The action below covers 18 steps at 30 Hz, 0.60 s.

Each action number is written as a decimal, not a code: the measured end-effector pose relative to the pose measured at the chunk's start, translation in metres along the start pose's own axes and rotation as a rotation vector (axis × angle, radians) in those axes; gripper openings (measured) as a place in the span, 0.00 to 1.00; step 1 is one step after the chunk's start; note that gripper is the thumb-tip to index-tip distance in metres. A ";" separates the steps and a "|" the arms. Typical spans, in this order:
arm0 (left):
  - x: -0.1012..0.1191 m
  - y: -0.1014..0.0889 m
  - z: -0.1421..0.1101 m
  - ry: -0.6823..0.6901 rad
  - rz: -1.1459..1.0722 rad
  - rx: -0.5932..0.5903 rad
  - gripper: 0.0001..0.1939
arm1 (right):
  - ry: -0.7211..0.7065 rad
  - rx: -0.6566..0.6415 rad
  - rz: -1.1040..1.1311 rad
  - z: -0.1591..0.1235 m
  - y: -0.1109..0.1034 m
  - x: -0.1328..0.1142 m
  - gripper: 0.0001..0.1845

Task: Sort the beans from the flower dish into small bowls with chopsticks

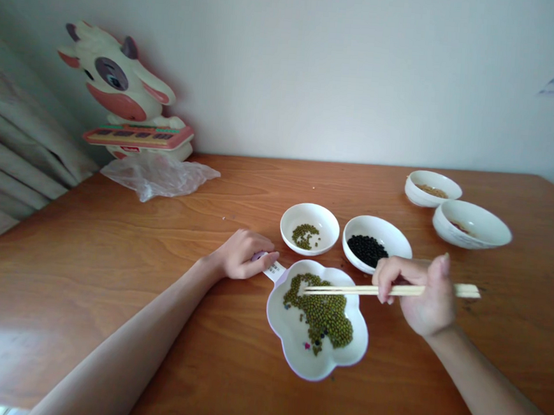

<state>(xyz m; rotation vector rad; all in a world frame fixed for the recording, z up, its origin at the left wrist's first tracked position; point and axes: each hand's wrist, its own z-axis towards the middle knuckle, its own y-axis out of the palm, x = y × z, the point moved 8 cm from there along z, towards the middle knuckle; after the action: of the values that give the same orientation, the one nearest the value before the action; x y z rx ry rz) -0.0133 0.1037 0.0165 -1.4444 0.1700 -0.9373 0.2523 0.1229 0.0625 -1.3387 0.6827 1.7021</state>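
Observation:
A flower-shaped white dish with a handle lies on the wooden table and holds a pile of green beans. My left hand is closed around the handle. My right hand grips a pair of wooden chopsticks, whose tips rest over the green beans at the dish's upper left. Just behind the dish stand two small white bowls: one holding a few green beans, the other holding black beans.
Two more white bowls sit at the back right. A cartoon cow toy with a keyboard and a crumpled clear plastic bag stand at the back left against the wall. The wooden table stretches to the left.

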 end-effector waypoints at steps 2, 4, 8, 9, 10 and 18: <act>0.000 0.000 0.000 0.001 -0.001 -0.001 0.21 | -0.006 -0.008 -0.003 0.000 0.000 -0.001 0.47; 0.000 0.000 0.000 0.002 -0.003 0.002 0.21 | -0.008 -0.020 -0.010 0.001 0.000 -0.003 0.47; 0.001 0.000 0.001 -0.001 -0.008 0.010 0.21 | -0.007 -0.037 -0.019 0.002 -0.002 -0.004 0.47; 0.001 0.000 0.000 -0.002 -0.009 0.010 0.21 | -0.006 -0.039 -0.018 0.002 -0.002 -0.005 0.47; 0.001 0.000 0.000 -0.002 -0.011 0.011 0.21 | -0.005 -0.040 -0.017 0.003 -0.002 -0.005 0.47; 0.001 -0.001 0.000 -0.004 -0.003 0.014 0.21 | -0.011 -0.006 0.006 0.002 -0.004 -0.004 0.46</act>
<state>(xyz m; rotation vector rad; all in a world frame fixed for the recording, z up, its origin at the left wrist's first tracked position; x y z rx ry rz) -0.0133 0.1031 0.0183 -1.4343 0.1581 -0.9363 0.2552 0.1257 0.0669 -1.3318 0.6765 1.7165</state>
